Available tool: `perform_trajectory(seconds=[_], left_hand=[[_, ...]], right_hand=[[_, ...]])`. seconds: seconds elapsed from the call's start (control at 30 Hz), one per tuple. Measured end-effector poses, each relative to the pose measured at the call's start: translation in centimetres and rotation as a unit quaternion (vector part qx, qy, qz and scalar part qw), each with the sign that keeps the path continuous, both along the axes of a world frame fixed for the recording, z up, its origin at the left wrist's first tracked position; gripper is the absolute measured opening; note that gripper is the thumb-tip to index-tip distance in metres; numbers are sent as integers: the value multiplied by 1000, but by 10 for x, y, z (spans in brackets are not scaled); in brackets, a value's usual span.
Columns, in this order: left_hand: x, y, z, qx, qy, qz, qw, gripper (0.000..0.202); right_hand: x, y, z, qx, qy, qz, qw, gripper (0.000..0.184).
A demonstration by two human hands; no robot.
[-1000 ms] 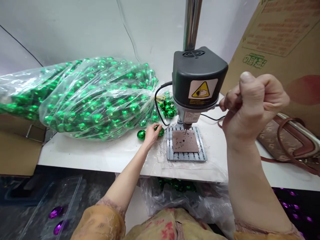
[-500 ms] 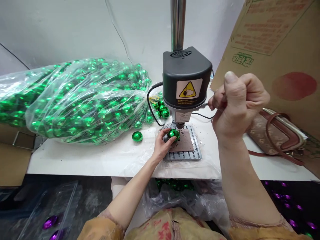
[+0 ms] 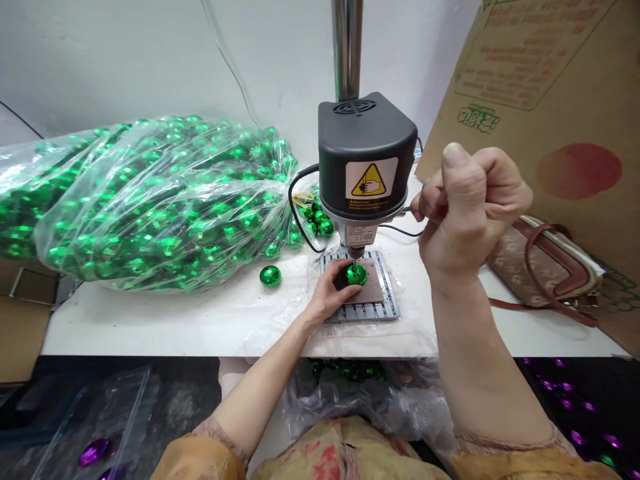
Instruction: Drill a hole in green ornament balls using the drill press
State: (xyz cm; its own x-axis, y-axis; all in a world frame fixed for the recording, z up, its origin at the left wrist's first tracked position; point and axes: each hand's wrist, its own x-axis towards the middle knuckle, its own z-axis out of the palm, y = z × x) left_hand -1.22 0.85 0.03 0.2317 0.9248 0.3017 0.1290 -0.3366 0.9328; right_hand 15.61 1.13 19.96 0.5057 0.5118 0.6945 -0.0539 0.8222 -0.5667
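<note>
My left hand (image 3: 331, 291) pinches a shiny green faceted ball (image 3: 357, 274) on the brown pad of the small bench drill's ribbed metal base (image 3: 390, 303), directly under the drill bit. The drill's black motor head (image 3: 367, 160) with a yellow warning sticker hangs above it on a steel column (image 3: 347, 47). My right hand (image 3: 470, 207) is a closed fist around the drill's feed lever, to the right of the head. One loose green ball (image 3: 271, 275) lies on the white table (image 3: 175, 320) left of the base.
A large clear plastic bag (image 3: 145, 200) full of green balls lies across the table's left. A cardboard box (image 3: 550, 100) and a brown handbag (image 3: 545, 267) stand at the right. Below the table edge hangs a bag with more green balls (image 3: 350, 370); purple balls (image 3: 93, 452) lie on the floor.
My left hand picked a green ball from beside the bag and carried it right onto the drill pad under the bit. My right fist stayed on the lever.
</note>
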Motion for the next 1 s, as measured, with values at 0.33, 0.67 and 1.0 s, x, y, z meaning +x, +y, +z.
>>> perform_trajectory(seconds=[0.33, 0.67, 1.0], left_hand=[[4, -4, -4, -30, 10, -8, 999, 58], [3, -3, -5, -32, 2, -9, 999, 58], [4, -3, -5, -34, 3, -9, 999, 60]], right_hand=[[-1, -4, -14, 36, -24, -21, 999, 43], [-5, -11, -35, 104, -23, -23, 994, 47], [-4, -9, -52, 115, -12, -57, 992, 48]])
